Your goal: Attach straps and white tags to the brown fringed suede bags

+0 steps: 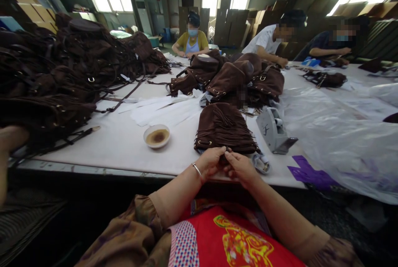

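Note:
A brown suede fringed bag (224, 128) lies flat on the white table (124, 142) in front of me. My left hand (210, 161), with a bracelet at the wrist, pinches the bag's near edge. Close beside it, my right hand (240, 166) grips the same edge with its fingers closed. The part of the bag between my fingers is hidden.
A small bowl (157, 136) of brownish liquid stands left of the bag. A grey tape dispenser (274, 129) sits to the right, clear plastic sheeting (338, 130) beyond. Piles of brown bags (56, 76) fill the left and centre (236, 76). Three people work at the far side.

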Demonstrator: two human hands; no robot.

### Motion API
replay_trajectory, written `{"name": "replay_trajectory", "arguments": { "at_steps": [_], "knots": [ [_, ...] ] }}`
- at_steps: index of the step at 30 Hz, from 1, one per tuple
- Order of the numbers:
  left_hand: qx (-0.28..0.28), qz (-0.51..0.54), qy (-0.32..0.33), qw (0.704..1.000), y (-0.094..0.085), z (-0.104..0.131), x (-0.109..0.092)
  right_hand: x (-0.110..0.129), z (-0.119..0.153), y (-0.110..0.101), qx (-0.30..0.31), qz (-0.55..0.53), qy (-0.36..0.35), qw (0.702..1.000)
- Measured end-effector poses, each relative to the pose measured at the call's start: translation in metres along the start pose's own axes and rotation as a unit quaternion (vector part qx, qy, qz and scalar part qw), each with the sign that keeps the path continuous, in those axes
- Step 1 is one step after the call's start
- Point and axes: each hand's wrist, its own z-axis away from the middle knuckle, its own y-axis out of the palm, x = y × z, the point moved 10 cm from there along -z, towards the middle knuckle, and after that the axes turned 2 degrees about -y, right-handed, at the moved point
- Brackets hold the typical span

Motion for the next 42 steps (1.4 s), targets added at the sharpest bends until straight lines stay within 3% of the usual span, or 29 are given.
{"name": "replay_trajectory", "arguments": {
  "at_steps": [2,4,5,7,9,11,13,16,19,22,25,28,30,32,35,37,39,41,42],
  "knots": [
    [-0.034,-0.145,0.041,0.988,-0.008,0.007,-0.015,-0.002,-0.006,0.008,0.014,-0.080,0.006,0.997],
    [-0.083,-0.282,0.110,0.949,-0.020,0.022,-0.041,-0.002,-0.009,0.011,0.017,-0.124,0.005,0.992],
    [-0.109,-0.358,0.155,0.914,-0.024,0.032,-0.057,-0.004,-0.009,0.010,0.016,-0.143,0.009,0.990],
    [-0.149,-0.522,0.249,0.802,-0.022,0.053,-0.087,-0.007,-0.007,0.009,0.015,-0.174,0.018,0.984],
    [-0.146,-0.618,0.318,0.704,-0.012,0.064,-0.106,-0.007,-0.006,0.009,0.017,-0.184,0.012,0.983],
    [-0.112,-0.662,0.354,0.651,-0.001,0.060,-0.115,-0.005,-0.006,0.009,0.019,-0.177,-0.006,0.984],
    [-0.071,-0.692,0.349,0.628,0.008,0.040,-0.118,-0.005,-0.008,0.010,0.020,-0.169,-0.015,0.985],
    [-0.024,-0.715,0.290,0.636,0.016,0.004,-0.119,-0.006,-0.009,0.010,0.023,-0.172,-0.019,0.985],
    [-0.004,-0.714,0.241,0.658,0.022,-0.016,-0.120,-0.005,-0.008,0.008,0.018,-0.184,-0.025,0.982],
    [0.018,-0.725,0.237,0.647,0.027,-0.016,-0.119,-0.005,-0.007,0.006,0.011,-0.188,-0.026,0.982],
    [0.070,-0.718,0.283,0.632,0.028,-0.003,-0.118,-0.006,-0.007,0.007,0.012,-0.179,-0.028,0.983],
    [0.099,-0.685,0.324,0.645,0.014,0.010,-0.119,-0.006,-0.008,0.006,0.009,-0.180,-0.031,0.983],
    [0.057,-0.666,0.338,0.662,-0.007,0.013,-0.125,-0.006,-0.009,0.007,0.010,-0.185,-0.028,0.982],
    [-0.051,-0.644,0.315,0.695,-0.043,0.010,-0.134,-0.006,-0.008,0.007,0.011,-0.191,-0.025,0.981],
    [-0.246,-0.585,0.189,0.749,-0.115,0.008,-0.135,-0.006,-0.007,0.006,0.007,-0.196,-0.025,0.980],
    [-0.333,-0.558,0.139,0.747,-0.145,0.017,-0.132,-0.006,-0.007,0.006,0.006,-0.198,-0.026,0.980],
    [-0.380,-0.554,0.192,0.716,-0.142,0.035,-0.140,-0.006,-0.006,0.007,0.005,-0.196,-0.029,0.980],
    [-0.376,-0.538,0.280,0.700,-0.116,0.056,-0.144,-0.005,-0.005,0.007,0.005,-0.188,-0.033,0.982],
    [-0.345,-0.525,0.311,0.713,-0.099,0.062,-0.141,-0.004,-0.005,0.007,0.003,-0.180,-0.036,0.983]
  ]
}}
